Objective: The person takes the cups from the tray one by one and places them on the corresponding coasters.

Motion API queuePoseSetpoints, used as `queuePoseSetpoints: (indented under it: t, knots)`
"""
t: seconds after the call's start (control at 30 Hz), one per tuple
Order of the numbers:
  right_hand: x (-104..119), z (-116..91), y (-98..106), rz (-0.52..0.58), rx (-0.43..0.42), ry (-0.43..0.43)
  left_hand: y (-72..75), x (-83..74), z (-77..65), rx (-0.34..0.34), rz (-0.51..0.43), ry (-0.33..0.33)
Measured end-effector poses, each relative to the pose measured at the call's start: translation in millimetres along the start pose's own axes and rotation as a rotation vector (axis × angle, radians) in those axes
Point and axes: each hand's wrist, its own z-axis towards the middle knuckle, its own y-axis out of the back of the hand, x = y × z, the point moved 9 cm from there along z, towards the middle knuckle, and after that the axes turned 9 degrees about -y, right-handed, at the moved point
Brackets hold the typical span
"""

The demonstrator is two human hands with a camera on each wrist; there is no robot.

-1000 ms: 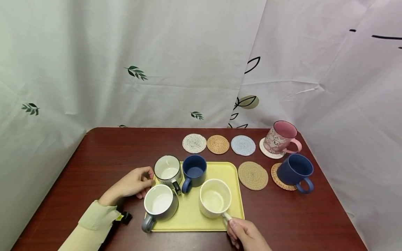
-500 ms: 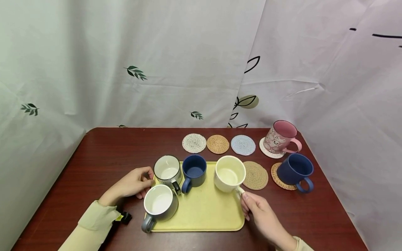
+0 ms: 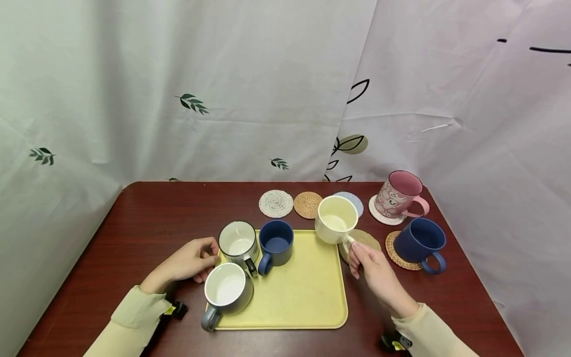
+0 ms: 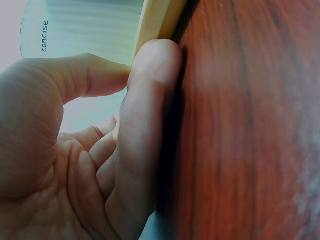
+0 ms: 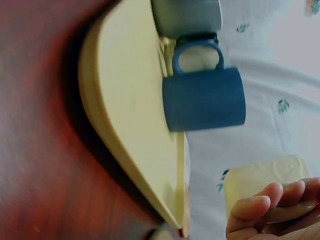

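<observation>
My right hand (image 3: 374, 272) grips the handle of a cream mug (image 3: 336, 220), which hangs over the far right corner of the yellow tray (image 3: 303, 297). Fingers curled round that handle also show in the right wrist view. At the tray's left edge, my left hand (image 3: 189, 260) pinches the rim between thumb and finger, as the left wrist view shows. On the tray's left part stand a white mug with a black handle (image 3: 237, 240), a small blue mug (image 3: 275, 243) and a grey mug with a white inside (image 3: 227, 287).
A white coaster (image 3: 276, 204), an orange-brown coaster (image 3: 307, 205) and a partly covered light blue coaster (image 3: 354, 201) line the back. A tan coaster (image 3: 368, 239) lies behind the right hand. A pink mug (image 3: 397, 196) and a larger blue mug (image 3: 419, 240) stand on coasters at right.
The cream mug has gone from the tray's right part up and away to its far right corner, carried by my right hand. My left hand has stayed put.
</observation>
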Motion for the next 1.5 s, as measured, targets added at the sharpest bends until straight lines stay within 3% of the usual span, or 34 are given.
queuePoseSetpoints:
  t: [0.27, 0.9, 1.2, 1.5]
  knots:
    - [-8.4, 25.5, 18.1, 0.054, -0.074, -0.1, -0.3, -0.9, -0.4, -0.001, 0.003, 0.003]
    - [-36.9, 71.0, 46.4, 0.094, -0.209, -0.196, 0.2, -0.8, -0.4, -0.003, 0.003, 0.003]
    - [-45.9, 85.3, 58.5, 0.108, -0.222, -0.254, -0.5, 1.6, 0.0, -0.001, 0.0, -0.007]
    - [-45.5, 94.2, 61.4, 0.159, -0.211, -0.246, 0.0, 1.0, -0.5, -0.005, -0.009, -0.005]
